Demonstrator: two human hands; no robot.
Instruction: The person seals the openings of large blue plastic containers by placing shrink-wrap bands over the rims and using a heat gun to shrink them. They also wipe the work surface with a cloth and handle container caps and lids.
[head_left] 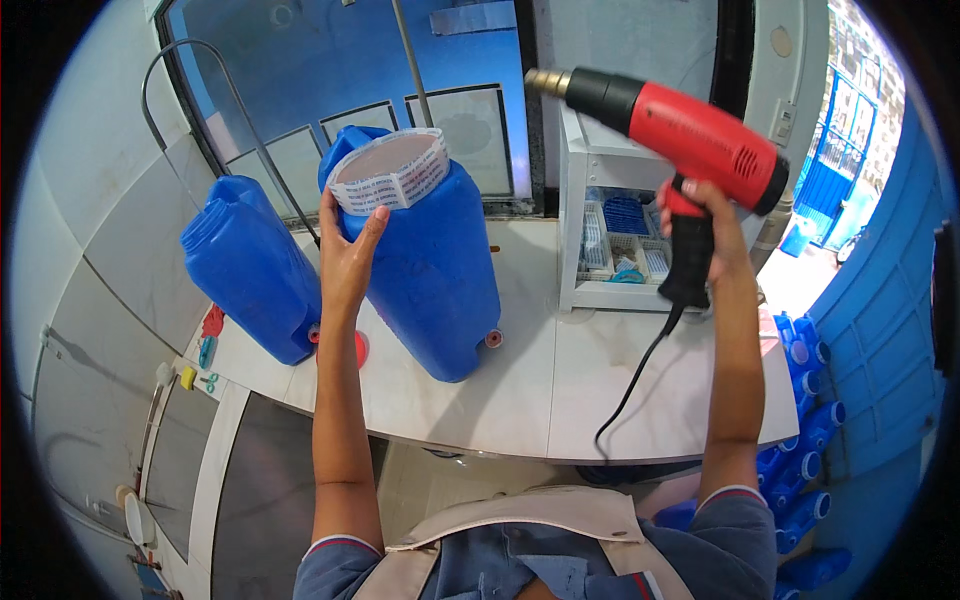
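A tall blue water jug (pixel 425 270) stands on the white counter in front of me. Around its wide round top sits a loose white printed shrink band (pixel 405 188). My left hand (pixel 348 258) pinches the near left side of this band, thumb in front, against the jug's neck. My right hand (pixel 718 220) is closed round the black handle of a red and black heat gun (pixel 700 140), raised over the counter's right side. Its metal nozzle points left, apart from the jug, and its black cord hangs down to the counter's front edge.
A second blue jug (pixel 250 270), without a band, stands at the left beside a curved metal spout (pixel 215 50). A red round cap (pixel 360 349) lies between the jugs. A white shelf unit (pixel 570 230) with small baskets stands right. Several blue jugs (pixel 805 440) are stacked beyond the counter.
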